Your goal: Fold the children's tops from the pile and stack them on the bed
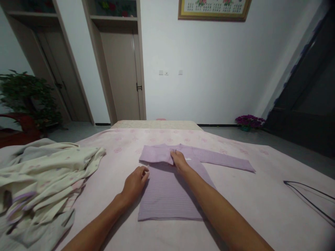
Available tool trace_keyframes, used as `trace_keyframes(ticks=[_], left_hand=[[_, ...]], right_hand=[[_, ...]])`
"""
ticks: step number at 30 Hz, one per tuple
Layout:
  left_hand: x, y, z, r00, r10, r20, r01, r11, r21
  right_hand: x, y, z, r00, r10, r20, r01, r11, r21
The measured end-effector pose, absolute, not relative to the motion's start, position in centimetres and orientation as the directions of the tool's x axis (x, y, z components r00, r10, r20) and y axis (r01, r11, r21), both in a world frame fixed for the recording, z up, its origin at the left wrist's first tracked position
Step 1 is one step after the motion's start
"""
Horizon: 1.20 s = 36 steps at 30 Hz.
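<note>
A lilac ribbed long-sleeved top [170,198] lies flat on the bed, its hem toward me. One sleeve [157,154] is folded across the chest, and the other sleeve [225,159] stretches out to the right. My right hand [178,160] is closed in a pinch on the end of the folded sleeve, over the upper chest. Beside the left side edge of the top, just below the fold, is my left hand [136,181]. Its fingers are curled with the tips at the fabric edge; whether they grip anything is hidden.
Rumpled cream and grey clothes [49,177] lie in a pile at the left. A black wire hanger [300,190] rests at the right side of the pink-patterned bedsheet [261,205]. Beyond the bed are a door [120,73], a potted purple plant [248,121] and a green plant [26,97].
</note>
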<state>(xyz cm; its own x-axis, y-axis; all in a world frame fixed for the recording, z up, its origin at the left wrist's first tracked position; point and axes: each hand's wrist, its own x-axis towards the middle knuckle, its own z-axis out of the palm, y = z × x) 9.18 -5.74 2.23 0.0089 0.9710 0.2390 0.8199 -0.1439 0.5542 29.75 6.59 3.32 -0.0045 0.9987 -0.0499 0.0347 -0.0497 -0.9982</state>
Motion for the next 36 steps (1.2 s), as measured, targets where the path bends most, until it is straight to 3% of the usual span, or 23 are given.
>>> trace_keyframes(ticks=[4,10,23,29,36], left_hand=[[8.3,-8.5,3.1,-0.015,1.0,0.001,0.908,0.013,0.419],[8.9,-10.1,3.4,-0.054,0.997,-0.057,0.935,0.071,0.348],[12.1,-9.4,4.7,0.041,0.997,0.062,0.794,-0.07,0.604],[15.9,-8.6,5.5,0.152,0.984,0.094,0.748,-0.177,0.64],[17.8,-6.8,5.1,0.253,0.967,-0.011,0.747,-0.189,0.638]], right_hand=[[32.0,7.1,4.4,0.054,0.987,-0.153,-0.078,-0.149,-0.986],[34.9,7.9,6.4,0.092,0.98,-0.178,-0.215,-0.155,-0.964],[40.0,8.9,11.8,0.038,0.999,0.003,-0.357,0.016,-0.934],[41.3,8.9,13.9,0.072,0.995,0.071,-0.331,0.091,-0.939],[42.3,8.2,14.0,0.118,0.986,0.114,-0.244,0.14,-0.96]])
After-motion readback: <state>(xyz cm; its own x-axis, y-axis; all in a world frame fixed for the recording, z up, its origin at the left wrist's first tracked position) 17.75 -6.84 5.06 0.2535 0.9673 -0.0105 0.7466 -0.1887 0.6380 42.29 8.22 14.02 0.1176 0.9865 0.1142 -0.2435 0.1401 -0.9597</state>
